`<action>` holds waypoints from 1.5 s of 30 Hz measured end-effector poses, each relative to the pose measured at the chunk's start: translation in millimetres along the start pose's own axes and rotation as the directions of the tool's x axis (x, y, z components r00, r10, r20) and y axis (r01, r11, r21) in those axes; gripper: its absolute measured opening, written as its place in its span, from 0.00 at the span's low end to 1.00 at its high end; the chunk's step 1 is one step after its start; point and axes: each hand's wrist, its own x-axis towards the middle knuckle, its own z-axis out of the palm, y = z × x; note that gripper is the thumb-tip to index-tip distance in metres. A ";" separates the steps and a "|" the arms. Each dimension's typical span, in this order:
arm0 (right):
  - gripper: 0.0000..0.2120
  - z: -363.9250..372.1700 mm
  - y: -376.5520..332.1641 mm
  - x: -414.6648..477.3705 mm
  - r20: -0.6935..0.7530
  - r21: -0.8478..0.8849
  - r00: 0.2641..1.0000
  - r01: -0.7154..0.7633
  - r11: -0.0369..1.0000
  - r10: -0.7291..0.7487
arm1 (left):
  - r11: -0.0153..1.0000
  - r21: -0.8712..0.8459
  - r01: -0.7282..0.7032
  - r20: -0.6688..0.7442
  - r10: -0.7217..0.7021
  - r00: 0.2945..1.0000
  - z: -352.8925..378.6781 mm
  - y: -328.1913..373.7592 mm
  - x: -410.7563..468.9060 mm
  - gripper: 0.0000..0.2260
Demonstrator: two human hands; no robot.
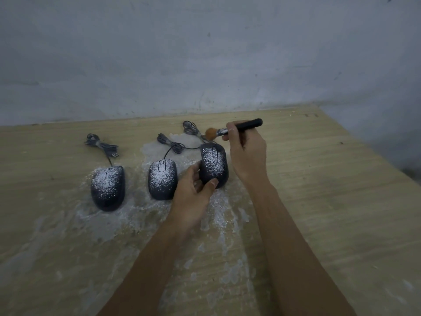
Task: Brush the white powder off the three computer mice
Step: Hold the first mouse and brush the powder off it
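Observation:
Three dark computer mice dusted with white powder are in a row on the wooden table. The left mouse [108,187] and the middle mouse [162,180] lie flat. My left hand [193,190] grips the right mouse [214,164] at its near end, thumb on top, and it looks slightly raised. My right hand [247,149] holds a black-handled brush [237,128]. Its orange bristles hover just above the far end of the right mouse.
White powder is smeared over the table [319,190] around and in front of the mice. Each mouse has a bundled grey cable [100,143] trailing toward the grey wall [205,53]. The table's right edge runs diagonally at the right.

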 end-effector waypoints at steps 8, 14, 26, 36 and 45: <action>0.12 2.4 -6.9 10.9 0.109 -0.085 0.994 0.041 0.995 -0.032 | 1.000 -0.003 -0.005 0.000 0.005 1.000 -1.1 -2.9 3.1 0.24; 0.12 -2.9 -5.8 13.3 0.111 0.068 0.993 -0.038 0.997 0.031 | 1.000 -0.014 0.005 -0.005 -0.005 1.000 -1.8 -4.1 4.6 0.24; 0.11 -22.1 0.8 -6.1 0.039 0.143 0.990 -0.143 0.979 0.138 | 0.999 -0.035 0.006 -0.002 -0.006 1.000 -1.4 -4.5 3.8 0.24; 0.10 -25.9 -0.8 -11.0 -0.057 0.020 0.990 -0.125 0.992 0.126 | 0.999 -0.043 0.011 -0.004 -0.011 1.000 -1.7 -4.7 3.0 0.23; 0.10 -31.2 2.7 -8.2 -0.087 0.120 0.978 -0.177 0.977 0.188 | 0.998 -0.055 0.025 0.003 -0.025 1.000 -3.3 -9.6 6.4 0.24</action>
